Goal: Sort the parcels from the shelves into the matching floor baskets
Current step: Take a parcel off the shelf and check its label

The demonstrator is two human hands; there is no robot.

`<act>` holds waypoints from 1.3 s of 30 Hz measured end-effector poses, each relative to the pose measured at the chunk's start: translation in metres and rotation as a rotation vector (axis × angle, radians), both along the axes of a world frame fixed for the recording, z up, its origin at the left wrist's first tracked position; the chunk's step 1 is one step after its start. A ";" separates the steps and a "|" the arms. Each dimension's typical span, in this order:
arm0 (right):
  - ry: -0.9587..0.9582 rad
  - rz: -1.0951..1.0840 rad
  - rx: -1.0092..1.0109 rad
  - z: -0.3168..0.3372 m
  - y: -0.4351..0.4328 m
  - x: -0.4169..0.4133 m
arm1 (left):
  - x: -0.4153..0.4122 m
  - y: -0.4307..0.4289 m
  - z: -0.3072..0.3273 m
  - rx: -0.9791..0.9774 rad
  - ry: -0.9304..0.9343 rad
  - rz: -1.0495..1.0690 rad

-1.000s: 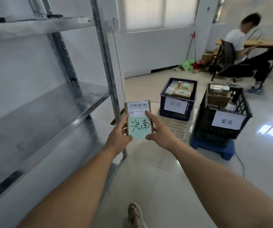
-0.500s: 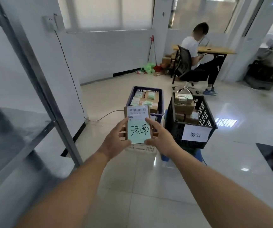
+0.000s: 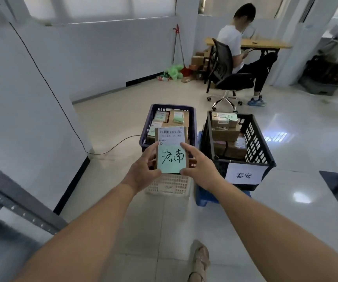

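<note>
Head view: a person holds one parcel (image 3: 171, 139) up before two floor baskets, both arms stretched forward.
Parcel: a flat brown carton, upright, its face to the camera; a barcode label covers the upper half and a green note (image 3: 171, 159) with handwritten characters the lower half.
Left hand (image 3: 143, 171): grips the parcel's left edge; the thumb lies on the front just beside the note, and the other fingers (image 3: 150, 162) curl toward the back, mostly hidden.
Right hand (image 3: 201, 169): pinches the right edge; fingers (image 3: 187, 148) press the front at the note's upper right corner, with the thumb at its lower right corner.
Parcel's place: between the two hands, off the floor, in front of the blue basket (image 3: 146, 127).
Blue basket: sits on a white basket (image 3: 170, 185) and holds cartons with green notes.
Black basket (image 3: 255, 139): just right of the blue one, on a blue stool (image 3: 202, 197); it holds stacked cartons and has a white printed label (image 3: 243, 175) on its near wall.
Shelf frame (image 3: 21, 204): grey metal, at lower left.
Background: a seated person (image 3: 231, 37) at a wooden worktop (image 3: 270, 44).
</note>
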State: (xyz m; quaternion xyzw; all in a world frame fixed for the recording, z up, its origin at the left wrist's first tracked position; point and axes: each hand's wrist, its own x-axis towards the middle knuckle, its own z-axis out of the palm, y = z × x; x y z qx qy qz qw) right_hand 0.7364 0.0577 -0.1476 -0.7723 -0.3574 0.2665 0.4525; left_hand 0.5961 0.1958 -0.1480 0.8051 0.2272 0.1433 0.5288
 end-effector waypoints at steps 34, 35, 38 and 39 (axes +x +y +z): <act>-0.055 0.049 -0.104 -0.024 0.317 0.355 | 0.358 0.304 -0.019 0.141 0.196 0.083; -0.052 0.043 -0.117 -0.029 0.330 0.360 | 0.365 0.317 -0.023 0.124 0.211 0.078; -0.048 0.032 -0.175 -0.052 0.367 0.372 | 0.381 0.355 -0.044 0.084 0.265 0.062; -0.025 0.027 -0.194 -0.061 0.377 0.375 | 0.385 0.366 -0.054 0.073 0.288 0.054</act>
